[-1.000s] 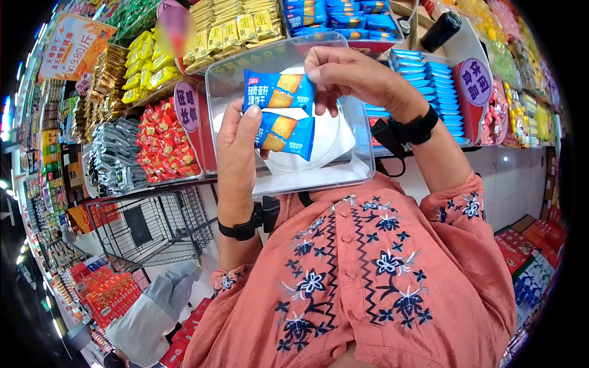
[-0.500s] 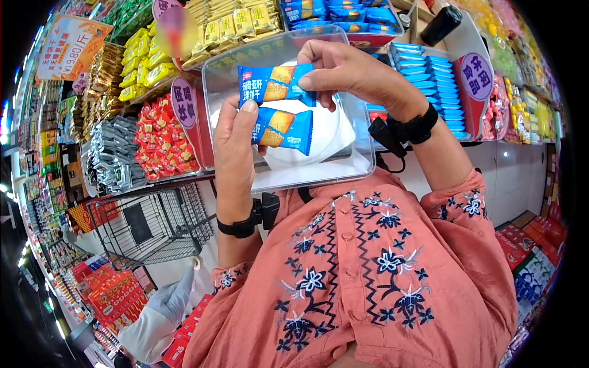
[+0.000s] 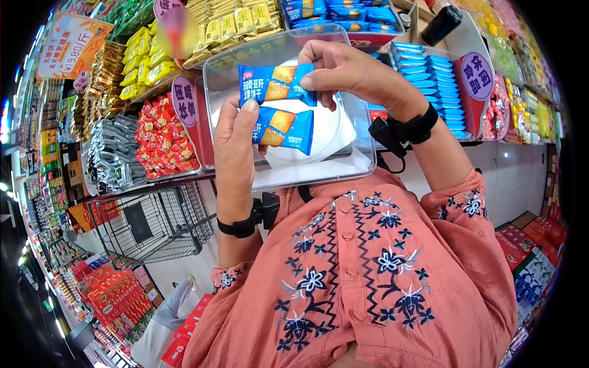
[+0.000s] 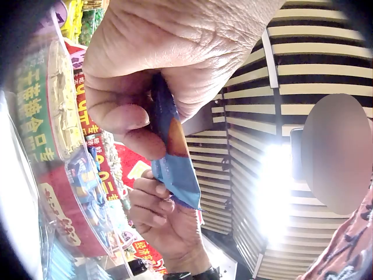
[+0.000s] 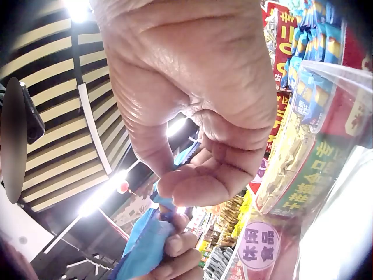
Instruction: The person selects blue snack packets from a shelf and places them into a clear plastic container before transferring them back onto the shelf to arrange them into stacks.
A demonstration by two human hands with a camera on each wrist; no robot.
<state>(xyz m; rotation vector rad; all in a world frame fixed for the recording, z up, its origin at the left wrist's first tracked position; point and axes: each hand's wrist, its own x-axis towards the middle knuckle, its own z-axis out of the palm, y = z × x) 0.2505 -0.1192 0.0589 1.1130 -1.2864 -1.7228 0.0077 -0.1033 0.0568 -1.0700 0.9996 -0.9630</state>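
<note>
In the head view, my left hand [image 3: 236, 141] pinches the lower blue biscuit packet [image 3: 283, 129] by its left end, thumb on top. My right hand [image 3: 353, 70] pinches the right end of the upper blue biscuit packet [image 3: 272, 83], whose left end lies by the left thumb. Both packets show a golden biscuit picture and are held one above the other over a clear plastic bin [image 3: 319, 176]. Up close in the left wrist view, the left fingers curl around a blue packet [image 4: 180, 175]. The right wrist view shows curled right fingers above another blue packet [image 5: 143, 248].
White sheets [image 3: 276, 178] line the bin. Around it stand yellow packets [image 3: 242, 24], red packets [image 3: 162, 138], grey packets [image 3: 115, 150] and rows of blue packets [image 3: 445, 92]. A dark bottle [image 3: 442, 26] lies at the back right. A shopping cart [image 3: 153, 224] stands at the left.
Both packets have shifted slightly left, and the right thumb now lies further over the upper packet's end. The person at lower left has moved down the view. In the last half second my hands barely move.
</note>
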